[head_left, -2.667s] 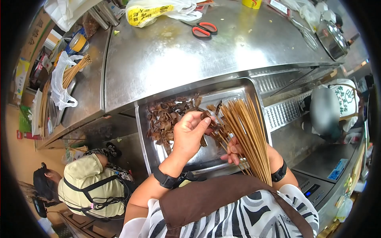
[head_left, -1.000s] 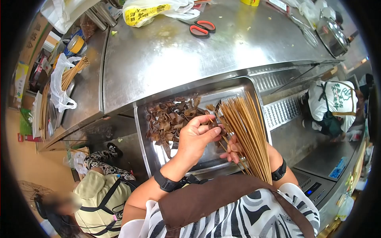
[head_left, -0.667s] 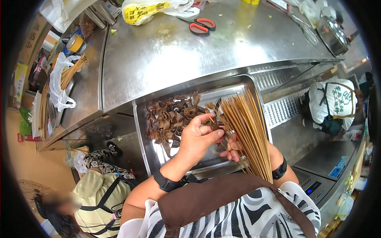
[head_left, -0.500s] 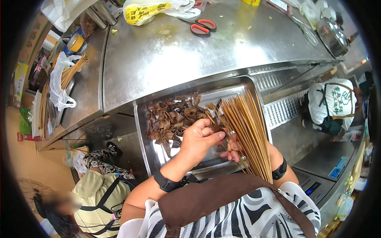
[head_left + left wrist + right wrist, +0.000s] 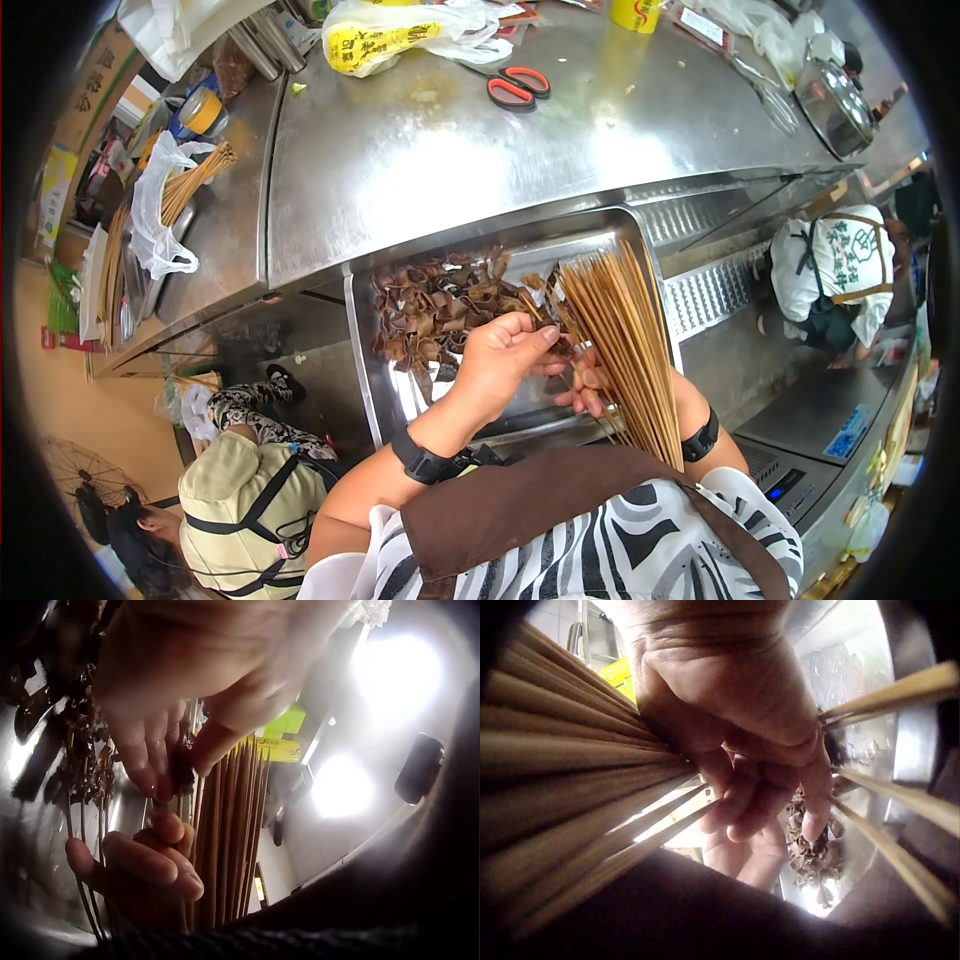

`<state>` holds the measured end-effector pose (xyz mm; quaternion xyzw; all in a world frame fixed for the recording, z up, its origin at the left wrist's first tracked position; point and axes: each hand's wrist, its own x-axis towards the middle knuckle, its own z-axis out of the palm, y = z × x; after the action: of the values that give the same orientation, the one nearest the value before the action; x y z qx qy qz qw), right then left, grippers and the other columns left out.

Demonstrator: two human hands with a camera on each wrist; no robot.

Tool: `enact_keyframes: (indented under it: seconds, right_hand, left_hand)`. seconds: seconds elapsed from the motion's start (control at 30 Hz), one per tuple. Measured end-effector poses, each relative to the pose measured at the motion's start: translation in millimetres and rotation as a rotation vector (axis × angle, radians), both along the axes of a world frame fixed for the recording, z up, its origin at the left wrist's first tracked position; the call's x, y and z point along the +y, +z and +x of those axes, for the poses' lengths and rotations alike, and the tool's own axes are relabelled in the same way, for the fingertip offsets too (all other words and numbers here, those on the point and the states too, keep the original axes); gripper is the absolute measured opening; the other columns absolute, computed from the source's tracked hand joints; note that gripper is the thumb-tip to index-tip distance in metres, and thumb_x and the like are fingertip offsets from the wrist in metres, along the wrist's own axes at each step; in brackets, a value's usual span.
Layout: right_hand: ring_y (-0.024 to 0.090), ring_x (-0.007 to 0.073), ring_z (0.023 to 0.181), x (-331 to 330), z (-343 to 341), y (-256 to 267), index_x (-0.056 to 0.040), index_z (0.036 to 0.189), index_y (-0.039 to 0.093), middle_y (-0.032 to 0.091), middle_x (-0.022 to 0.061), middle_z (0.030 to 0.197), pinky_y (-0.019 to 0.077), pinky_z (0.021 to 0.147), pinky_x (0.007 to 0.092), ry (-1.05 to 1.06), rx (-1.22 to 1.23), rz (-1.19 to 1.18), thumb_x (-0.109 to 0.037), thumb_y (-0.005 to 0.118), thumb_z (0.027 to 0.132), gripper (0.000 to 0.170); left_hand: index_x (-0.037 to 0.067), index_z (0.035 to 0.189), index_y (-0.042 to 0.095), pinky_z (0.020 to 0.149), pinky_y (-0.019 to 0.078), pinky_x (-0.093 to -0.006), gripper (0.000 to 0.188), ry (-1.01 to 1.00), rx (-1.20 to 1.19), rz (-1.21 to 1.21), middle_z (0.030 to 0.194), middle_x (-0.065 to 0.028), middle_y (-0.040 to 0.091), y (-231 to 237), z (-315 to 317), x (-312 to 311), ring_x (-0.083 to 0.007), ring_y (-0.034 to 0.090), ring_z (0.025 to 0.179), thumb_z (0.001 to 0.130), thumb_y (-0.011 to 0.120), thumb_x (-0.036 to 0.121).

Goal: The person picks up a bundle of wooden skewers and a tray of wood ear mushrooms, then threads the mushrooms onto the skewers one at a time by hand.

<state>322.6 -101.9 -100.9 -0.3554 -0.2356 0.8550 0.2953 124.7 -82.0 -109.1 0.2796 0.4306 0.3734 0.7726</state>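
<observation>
My left hand (image 5: 490,372) pinches a dark brown piece of wood ear mushroom (image 5: 182,763) between thumb and fingers, at the upper end of a thin bamboo skewer. Just below it, the curled fingers of my right hand (image 5: 586,388) hold that skewer. A thick bundle of bare bamboo skewers (image 5: 628,350) fans upward against the right hand, its lower end by the apron. Several skewers bearing dark pieces (image 5: 84,742) stand on the other side of the right hand in the left wrist view. Loose wood ear (image 5: 428,312) is heaped in the left part of the metal tray (image 5: 358,365).
Beyond the tray lies a steel counter (image 5: 400,170) with red-and-black scissors (image 5: 518,88), a plastic bag (image 5: 400,38) and a whisk (image 5: 770,100). More skewers (image 5: 195,185) lie at left. One person (image 5: 240,500) is at lower left, another (image 5: 835,265) at right.
My left hand has brought the wood ear piece rightward from over the heap to the skewer beside the right hand. The right hand keeps its hold. The person at lower left has shifted.
</observation>
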Motion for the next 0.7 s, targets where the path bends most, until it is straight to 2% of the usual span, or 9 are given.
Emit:
enact_keyframes:
  seconds: [0.2, 0.33, 0.4, 0.43, 0.57, 0.67, 0.7]
  right_hand:
    - [0.061, 0.0194, 0.067, 2.3, 7.7, -27.1, 0.0, 0.101, 0.054, 0.058, 0.0069, 0.071, 0.0449, 0.092, 0.041, 0.116, 0.061, 0.045, -0.009, 0.059, 0.088, 0.017]
    - [0.061, 0.0197, 0.068, 0.8, 6.2, -21.0, -0.0002, 0.097, 0.055, 0.058, 0.0075, 0.071, 0.0463, 0.09, 0.0409, 0.078, 0.07, 0.007, -0.01, 0.06, 0.087, 0.014]
    - [0.061, 0.0202, 0.068, 1.1, 5.8, -16.4, -0.0001, 0.097, 0.055, 0.059, 0.0086, 0.074, 0.0487, 0.087, 0.0412, 0.074, 0.008, 0.001, -0.01, 0.061, 0.087, 0.016]
    - [0.061, 0.0208, 0.068, 0.5, 6.3, -20.6, -0.001, 0.097, 0.055, 0.059, 0.0097, 0.077, 0.0507, 0.082, 0.0406, 0.087, -0.018, 0.026, -0.015, 0.061, 0.088, 0.018]
    - [0.062, 0.0212, 0.068, 2.4, 6.1, -13.1, -0.0021, 0.096, 0.054, 0.058, 0.0103, 0.079, 0.0516, 0.079, 0.0407, 0.033, -0.026, 0.085, -0.021, 0.059, 0.089, 0.021]
    - [0.052, 0.0126, 0.059, 8.7, 9.1, -4.4, -0.0019, 0.077, 0.055, 0.054, 0.0054, 0.066, 0.0384, 0.051, 0.0227, 0.032, -0.131, 0.096, -0.019, 0.07, 0.08, 0.023]
    - [0.046, 0.0099, 0.055, 7.6, 10.7, -7.9, -0.0014, 0.078, 0.056, 0.052, 0.0041, 0.064, 0.0318, 0.047, 0.0214, -0.005, -0.126, 0.072, -0.02, 0.069, 0.08, 0.023]
  left_hand:
    - [0.0, 0.09, 0.058, 0.069, 0.0552, -0.028, 0.013, 0.022, 0.059, 0.034, 0.09, -0.0066, 0.065, -1.8, 2.4, -3.5, -0.015, 0.064, 0.076, 0.089, 0.06, 0.013]
    - [0.0, 0.087, 0.058, 0.069, 0.0551, -0.0282, 0.013, -0.017, 0.1, 0.065, 0.086, -0.006, 0.064, -1.7, 3.9, -5.3, -0.0145, 0.064, 0.076, 0.089, 0.06, 0.013]
    - [0.0, 0.086, 0.057, 0.069, 0.055, -0.0282, 0.013, -0.015, 0.115, 0.088, 0.084, -0.0059, 0.064, -2.1, 2.8, -5.0, -0.0141, 0.064, 0.076, 0.09, 0.06, 0.013]
    - [0.0, 0.085, 0.057, 0.069, 0.0547, -0.0279, 0.013, -0.026, 0.126, 0.096, 0.083, -0.0055, 0.063, -2.6, 2.2, -5.1, -0.0137, 0.064, 0.076, 0.09, 0.06, 0.012]
    - [0.001, 0.084, 0.056, 0.068, 0.0538, -0.0269, 0.014, -0.036, 0.154, 0.12, 0.082, -0.005, 0.063, -5.8, 0.9, -2.9, -0.0128, 0.064, 0.076, 0.089, 0.061, 0.013]
    - [0.002, 0.085, 0.056, 0.065, 0.0531, -0.0261, 0.014, -0.041, 0.151, 0.097, 0.081, -0.0052, 0.063, -4.6, 0.8, 0.2, -0.013, 0.064, 0.073, 0.089, 0.061, 0.014]
    - [0.002, 0.085, 0.056, 0.065, 0.0531, -0.0261, 0.014, -0.045, 0.145, 0.1, 0.081, -0.0052, 0.063, -4.6, 1.5, 1.0, -0.013, 0.064, 0.073, 0.089, 0.061, 0.014]
